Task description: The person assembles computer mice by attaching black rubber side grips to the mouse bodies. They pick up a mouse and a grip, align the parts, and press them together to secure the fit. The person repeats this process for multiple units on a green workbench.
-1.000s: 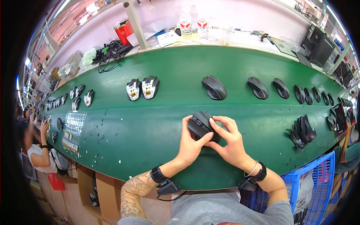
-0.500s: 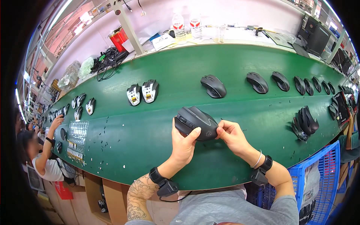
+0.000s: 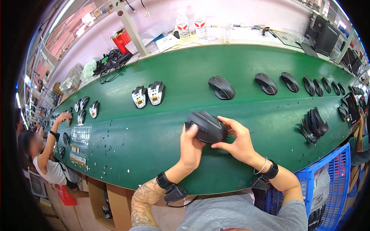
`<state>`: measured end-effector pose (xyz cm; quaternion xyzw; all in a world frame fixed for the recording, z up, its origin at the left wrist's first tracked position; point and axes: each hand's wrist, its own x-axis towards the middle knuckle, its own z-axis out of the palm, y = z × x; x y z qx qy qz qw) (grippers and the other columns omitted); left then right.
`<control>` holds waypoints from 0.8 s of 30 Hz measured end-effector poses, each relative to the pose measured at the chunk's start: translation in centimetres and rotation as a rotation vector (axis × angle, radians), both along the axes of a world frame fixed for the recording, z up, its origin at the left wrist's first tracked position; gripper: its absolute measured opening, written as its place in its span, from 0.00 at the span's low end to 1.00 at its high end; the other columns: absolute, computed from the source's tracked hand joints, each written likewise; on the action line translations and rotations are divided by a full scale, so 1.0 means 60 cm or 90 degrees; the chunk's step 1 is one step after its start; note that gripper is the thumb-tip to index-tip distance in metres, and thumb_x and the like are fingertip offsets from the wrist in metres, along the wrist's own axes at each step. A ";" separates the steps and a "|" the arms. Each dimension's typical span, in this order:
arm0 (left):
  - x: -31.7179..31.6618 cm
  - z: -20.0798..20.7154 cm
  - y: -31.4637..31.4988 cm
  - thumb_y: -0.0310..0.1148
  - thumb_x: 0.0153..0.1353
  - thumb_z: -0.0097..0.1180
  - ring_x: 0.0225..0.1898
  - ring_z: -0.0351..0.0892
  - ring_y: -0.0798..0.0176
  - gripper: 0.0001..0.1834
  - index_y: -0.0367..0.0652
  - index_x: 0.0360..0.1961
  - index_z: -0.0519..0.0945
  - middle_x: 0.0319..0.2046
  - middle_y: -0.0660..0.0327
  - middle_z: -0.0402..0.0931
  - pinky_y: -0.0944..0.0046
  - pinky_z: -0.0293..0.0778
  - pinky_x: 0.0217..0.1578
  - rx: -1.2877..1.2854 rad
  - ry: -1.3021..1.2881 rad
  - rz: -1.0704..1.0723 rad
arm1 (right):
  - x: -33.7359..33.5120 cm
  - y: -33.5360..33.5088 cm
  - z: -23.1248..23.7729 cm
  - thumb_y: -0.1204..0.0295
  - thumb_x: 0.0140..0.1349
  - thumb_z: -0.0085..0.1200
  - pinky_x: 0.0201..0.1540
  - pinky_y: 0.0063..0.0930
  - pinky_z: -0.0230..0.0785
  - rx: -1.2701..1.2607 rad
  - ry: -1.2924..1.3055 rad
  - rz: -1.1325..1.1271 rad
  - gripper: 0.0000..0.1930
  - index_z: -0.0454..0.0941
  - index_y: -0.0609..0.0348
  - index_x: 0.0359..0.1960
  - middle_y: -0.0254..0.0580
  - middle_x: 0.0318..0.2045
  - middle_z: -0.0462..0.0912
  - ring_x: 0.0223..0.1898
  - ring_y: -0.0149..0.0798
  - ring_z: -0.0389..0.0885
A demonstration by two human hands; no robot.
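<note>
A black computer mouse (image 3: 208, 125) is held above the green table, its top shell facing up. My left hand (image 3: 191, 144) closes round its left side, the thumb lying on the side buttons. With the thumb at the rear edge and the fingers along the right side, my right hand (image 3: 239, 140) grips it too. Farther back, a single black mouse (image 3: 222, 87) rests on the table. Two mice with white undersides and yellow patches (image 3: 155, 93) lie side by side to its left.
More black mice (image 3: 266, 83) line the right. Mouse shells (image 3: 314, 125) are stacked near the right edge. A clear plastic tray (image 3: 81, 136) and small black scraps lie left. A co-worker's arm (image 3: 50, 142) reaches in there. A blue basket (image 3: 308, 181) stands lower right.
My right hand has shifted from pinching the mouse's rear edge to spanning its right side. My left thumb has moved up onto the side buttons. The co-worker's hand has moved slightly.
</note>
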<state>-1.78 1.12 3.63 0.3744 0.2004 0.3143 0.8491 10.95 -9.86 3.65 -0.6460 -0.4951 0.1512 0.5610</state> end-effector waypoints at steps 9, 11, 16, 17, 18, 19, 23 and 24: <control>-0.006 0.000 0.054 0.49 0.70 0.36 0.39 0.79 0.66 0.26 0.36 0.41 0.78 0.37 0.58 0.80 0.61 0.77 0.39 0.183 0.230 -0.011 | 0.024 -0.006 0.007 0.70 0.43 0.71 0.42 0.29 0.72 -0.031 -0.079 0.047 0.36 0.71 0.59 0.58 0.45 0.43 0.81 0.39 0.39 0.80; -0.005 0.003 0.054 0.55 0.69 0.32 0.36 0.79 0.66 0.30 0.38 0.41 0.78 0.36 0.60 0.80 0.62 0.76 0.37 0.158 0.228 -0.021 | 0.026 -0.007 0.004 0.67 0.47 0.69 0.43 0.28 0.72 -0.063 -0.009 0.084 0.34 0.71 0.62 0.57 0.46 0.42 0.82 0.39 0.36 0.80; -0.001 0.002 0.039 0.65 0.65 0.21 0.30 0.77 0.66 0.39 0.43 0.41 0.77 0.32 0.61 0.79 0.64 0.74 0.34 0.134 0.214 -0.078 | 0.034 -0.007 -0.009 0.63 0.56 0.64 0.49 0.27 0.71 -0.102 0.412 0.185 0.27 0.73 0.71 0.53 0.47 0.41 0.82 0.42 0.33 0.80; -0.002 -0.004 0.038 0.64 0.65 0.21 0.30 0.77 0.66 0.39 0.43 0.41 0.77 0.32 0.61 0.79 0.64 0.74 0.34 0.145 0.208 -0.088 | 0.036 -0.007 -0.008 0.63 0.57 0.63 0.50 0.27 0.70 -0.111 0.422 0.185 0.27 0.74 0.71 0.52 0.46 0.41 0.82 0.43 0.33 0.79; -0.001 -0.009 0.036 0.63 0.66 0.23 0.30 0.78 0.65 0.37 0.42 0.39 0.77 0.30 0.60 0.79 0.65 0.73 0.32 0.144 0.198 -0.093 | 0.038 -0.007 -0.007 0.63 0.58 0.62 0.51 0.28 0.70 -0.119 0.431 0.184 0.26 0.74 0.70 0.52 0.46 0.42 0.82 0.43 0.34 0.79; 0.000 -0.010 0.032 0.63 0.66 0.24 0.29 0.78 0.65 0.37 0.41 0.38 0.77 0.29 0.60 0.79 0.65 0.73 0.31 0.155 0.202 -0.088 | 0.039 -0.008 -0.005 0.62 0.58 0.61 0.51 0.28 0.70 -0.128 0.440 0.183 0.26 0.74 0.70 0.52 0.45 0.42 0.82 0.44 0.34 0.79; -0.003 -0.020 0.023 0.61 0.67 0.27 0.27 0.79 0.64 0.37 0.38 0.32 0.78 0.25 0.58 0.78 0.67 0.73 0.31 0.217 0.200 -0.101 | 0.034 -0.005 -0.006 0.61 0.60 0.60 0.46 0.25 0.71 -0.123 0.419 0.166 0.25 0.75 0.69 0.51 0.42 0.40 0.82 0.41 0.31 0.79; -0.005 -0.023 0.022 0.60 0.67 0.28 0.26 0.79 0.64 0.37 0.37 0.30 0.78 0.24 0.57 0.78 0.68 0.73 0.31 0.237 0.195 -0.113 | 0.035 -0.004 -0.009 0.60 0.60 0.59 0.44 0.25 0.71 -0.131 0.422 0.160 0.24 0.75 0.68 0.51 0.42 0.40 0.82 0.41 0.31 0.79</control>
